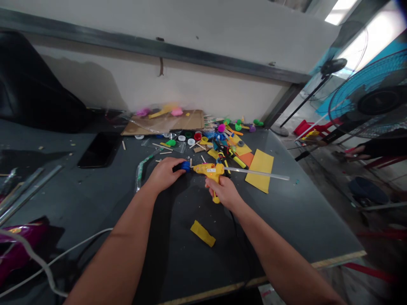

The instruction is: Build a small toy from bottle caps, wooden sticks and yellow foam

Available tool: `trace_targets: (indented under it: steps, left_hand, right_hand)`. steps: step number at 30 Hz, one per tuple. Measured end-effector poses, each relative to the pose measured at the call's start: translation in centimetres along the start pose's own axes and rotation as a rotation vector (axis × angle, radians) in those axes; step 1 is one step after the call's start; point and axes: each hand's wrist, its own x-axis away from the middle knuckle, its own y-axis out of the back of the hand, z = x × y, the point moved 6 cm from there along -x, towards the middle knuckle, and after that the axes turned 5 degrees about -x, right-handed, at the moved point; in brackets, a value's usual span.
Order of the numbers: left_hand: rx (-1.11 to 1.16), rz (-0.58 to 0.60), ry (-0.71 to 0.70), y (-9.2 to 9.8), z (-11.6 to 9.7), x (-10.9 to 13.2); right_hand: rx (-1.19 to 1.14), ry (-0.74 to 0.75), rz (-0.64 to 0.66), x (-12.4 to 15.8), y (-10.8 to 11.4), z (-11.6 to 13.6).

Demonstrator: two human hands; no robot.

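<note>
My right hand (225, 191) is wrapped round the grip of a yellow hot glue gun (208, 169), whose nozzle points left. A long clear glue stick (257, 172) sticks out of its back end to the right. Between the thumb and fingers of my left hand (165, 173) is a small blue object (184, 167), perhaps bottle caps, with a short pale stick standing at its right side. The nozzle is right beside that stick; whether they touch I cannot tell. Nearer to me, a yellow strip (202, 233) lies on the dark table (178, 267).
Bottle caps (197, 136), sticks, pliers (222, 148) and yellow paper (260, 170) crowd the table behind my hands. Cardboard (162, 122) lies by the wall. To the left are a phone (100, 150), clear tubes and a white cable (76, 245). A fan (375, 97) stands at right.
</note>
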Motion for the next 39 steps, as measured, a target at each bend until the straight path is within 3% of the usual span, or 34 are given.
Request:
trace_targets:
  steps: [8, 39]
  left_hand:
    - [-0.014, 0.0, -0.003, 0.05, -0.13, -0.01]
    - [-0.021, 0.01, -0.002, 0.07, -0.06, 0.05]
  right_hand:
    - [0.103, 0.02, -0.016, -0.05, 0.67, 0.15]
    - [-0.131, -0.008, 0.0, -0.24, 0.39, 0.48]
